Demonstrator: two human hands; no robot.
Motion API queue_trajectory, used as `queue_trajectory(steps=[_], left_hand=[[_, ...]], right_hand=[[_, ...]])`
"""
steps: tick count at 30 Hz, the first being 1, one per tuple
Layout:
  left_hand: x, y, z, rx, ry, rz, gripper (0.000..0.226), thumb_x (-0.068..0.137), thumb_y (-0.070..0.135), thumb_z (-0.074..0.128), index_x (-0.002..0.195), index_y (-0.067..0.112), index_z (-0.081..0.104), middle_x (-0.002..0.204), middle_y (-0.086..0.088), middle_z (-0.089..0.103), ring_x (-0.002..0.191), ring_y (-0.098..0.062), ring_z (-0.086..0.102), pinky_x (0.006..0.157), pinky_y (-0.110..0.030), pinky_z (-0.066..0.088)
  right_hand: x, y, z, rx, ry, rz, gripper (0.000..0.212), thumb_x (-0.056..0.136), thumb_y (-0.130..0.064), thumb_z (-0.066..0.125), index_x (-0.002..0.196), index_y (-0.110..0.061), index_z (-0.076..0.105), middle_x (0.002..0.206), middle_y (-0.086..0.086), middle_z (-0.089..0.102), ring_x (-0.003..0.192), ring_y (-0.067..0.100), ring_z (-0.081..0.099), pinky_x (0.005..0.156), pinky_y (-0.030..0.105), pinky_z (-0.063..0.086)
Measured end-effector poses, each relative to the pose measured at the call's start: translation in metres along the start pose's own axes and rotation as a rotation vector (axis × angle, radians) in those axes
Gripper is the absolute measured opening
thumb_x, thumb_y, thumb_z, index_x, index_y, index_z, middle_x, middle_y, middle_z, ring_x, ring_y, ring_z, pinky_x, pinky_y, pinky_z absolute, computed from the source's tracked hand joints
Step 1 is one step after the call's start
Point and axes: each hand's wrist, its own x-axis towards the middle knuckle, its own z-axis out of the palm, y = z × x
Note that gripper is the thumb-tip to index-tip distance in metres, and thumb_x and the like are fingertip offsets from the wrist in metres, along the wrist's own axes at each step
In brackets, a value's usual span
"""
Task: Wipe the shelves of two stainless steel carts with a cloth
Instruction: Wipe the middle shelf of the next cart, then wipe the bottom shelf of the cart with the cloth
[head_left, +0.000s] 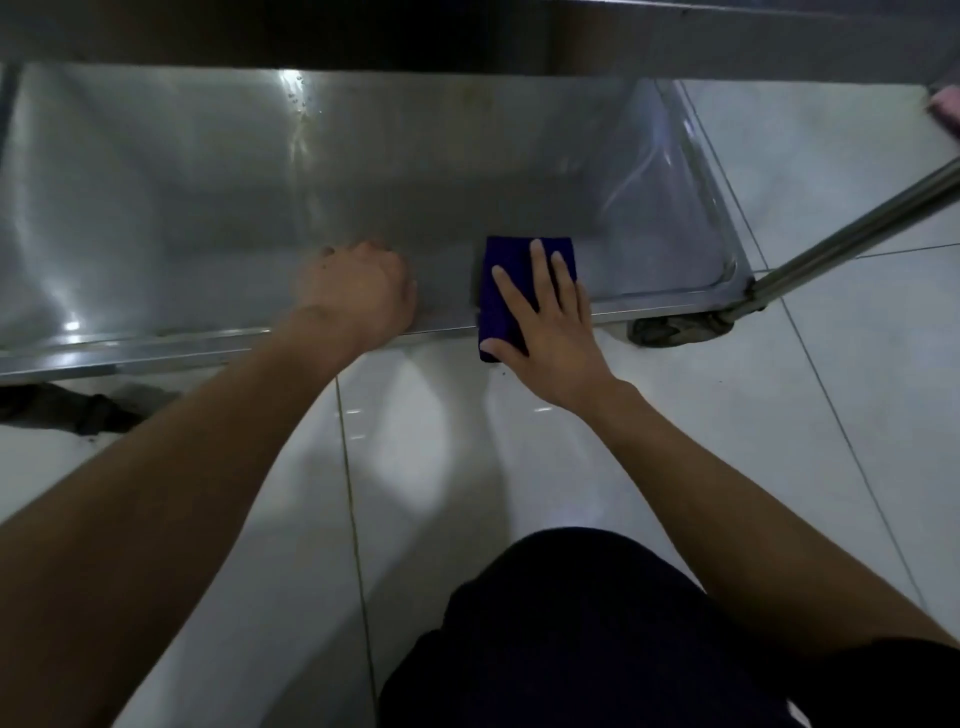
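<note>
- We see the bottom shelf (218, 208) of a stainless steel cart, a shallow tray with a raised rim, sitting low over the white tiled floor (649, 441).
- Our right hand (545, 322) lies flat on a folded dark blue cloth (501, 291), fingers straight and spread, thumb along the cloth's near left corner.
- The cloth rests on the front rim of the shelf, right of centre; its far part lies on the shelf surface and its near end hangs just over the rim toward the floor.
- Our left hand (358, 296) is just left of the cloth, apart from it, fingers curled down over the shelf's front rim; we cannot tell how firmly it grips.
- The cart's upright post (857, 228) rises from the front right corner, with a dark caster (675, 330) below it.
- An upper shelf edge (467, 36) crosses the top of the view.
- We can read no brand, label or writing anywhere.
- A pink object (946, 106) shows at the far right edge, too cropped to name.
</note>
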Motion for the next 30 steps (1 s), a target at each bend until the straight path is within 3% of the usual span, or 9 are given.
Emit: queue_trajectory(steps=[4, 8, 11, 14, 20, 23, 28, 30], left_hand=[[0.002, 0.003, -0.002, -0.033, -0.049, 0.066, 0.033, 0.099, 0.038, 0.041, 0.096, 0.016, 0.066, 0.1, -0.013, 0.063, 0.093, -0.037, 0.063, 0.082, -0.041, 0.047], [0.006, 0.01, -0.005, -0.115, -0.016, 0.129, 0.029, 0.102, 0.033, 0.045, 0.082, 0.015, 0.056, 0.081, -0.006, 0.046, 0.081, -0.035, 0.058, 0.069, -0.037, 0.045], [0.002, 0.023, -0.015, -0.092, -0.006, 0.233, 0.022, 0.101, 0.026, 0.047, 0.092, 0.014, 0.061, 0.094, -0.013, 0.06, 0.085, -0.036, 0.059, 0.067, -0.036, 0.042], [-0.007, 0.04, -0.035, -0.064, -0.053, 0.324, 0.024, 0.1, 0.028, 0.045, 0.111, 0.018, 0.064, 0.11, -0.012, 0.064, 0.099, -0.037, 0.062, 0.077, -0.04, 0.046], [-0.013, 0.092, -0.076, -0.014, -0.126, 0.458, 0.026, 0.101, 0.024, 0.044, 0.111, 0.019, 0.066, 0.094, -0.006, 0.058, 0.083, -0.03, 0.054, 0.069, -0.034, 0.038], [-0.021, 0.133, -0.09, 0.001, -0.138, 0.535, 0.027, 0.099, 0.028, 0.044, 0.11, 0.02, 0.068, 0.105, -0.011, 0.066, 0.095, -0.035, 0.061, 0.076, -0.039, 0.049], [-0.051, 0.201, -0.151, -0.037, -0.258, 0.624, 0.036, 0.1, 0.034, 0.047, 0.13, 0.022, 0.062, 0.131, -0.009, 0.062, 0.12, -0.033, 0.057, 0.1, -0.045, 0.046], [-0.066, 0.225, -0.189, -0.067, -0.269, 0.66, 0.035, 0.1, 0.032, 0.049, 0.128, 0.018, 0.064, 0.13, -0.01, 0.063, 0.119, -0.034, 0.058, 0.1, -0.045, 0.047]], right_hand=[[0.0, -0.005, 0.002, -0.026, 0.043, 0.018, 0.075, 0.096, -0.054, 0.054, 0.158, -0.027, 0.023, 0.166, 0.013, 0.01, 0.153, 0.036, 0.004, 0.122, 0.053, 0.01], [-0.003, -0.006, -0.005, -0.014, 0.083, -0.018, 0.06, 0.093, -0.036, 0.065, 0.149, -0.023, 0.045, 0.159, 0.013, 0.034, 0.148, 0.037, 0.024, 0.117, 0.052, 0.025], [-0.008, -0.009, -0.018, -0.002, 0.048, -0.007, 0.055, 0.094, -0.032, 0.063, 0.147, -0.025, 0.047, 0.155, 0.007, 0.04, 0.145, 0.033, 0.03, 0.113, 0.049, 0.029], [-0.019, -0.01, -0.044, 0.076, -0.003, 0.028, 0.053, 0.095, -0.029, 0.062, 0.146, -0.025, 0.047, 0.15, 0.003, 0.047, 0.14, 0.029, 0.037, 0.108, 0.048, 0.034], [-0.072, 0.004, -0.098, 0.261, 0.065, 0.256, 0.048, 0.091, -0.024, 0.064, 0.137, -0.024, 0.051, 0.129, -0.001, 0.06, 0.116, 0.028, 0.053, 0.091, 0.044, 0.044], [-0.119, 0.029, -0.123, 0.309, 0.116, 0.398, 0.046, 0.089, -0.024, 0.068, 0.132, -0.026, 0.054, 0.123, -0.003, 0.063, 0.11, 0.026, 0.055, 0.086, 0.043, 0.047], [-0.211, 0.054, -0.202, 0.355, 0.106, 0.613, 0.044, 0.092, -0.024, 0.065, 0.135, -0.028, 0.054, 0.126, -0.003, 0.062, 0.112, 0.025, 0.054, 0.09, 0.044, 0.046], [-0.242, 0.057, -0.245, 0.375, 0.108, 0.665, 0.042, 0.092, -0.024, 0.065, 0.133, -0.026, 0.055, 0.122, -0.003, 0.063, 0.11, 0.024, 0.055, 0.089, 0.043, 0.046]])
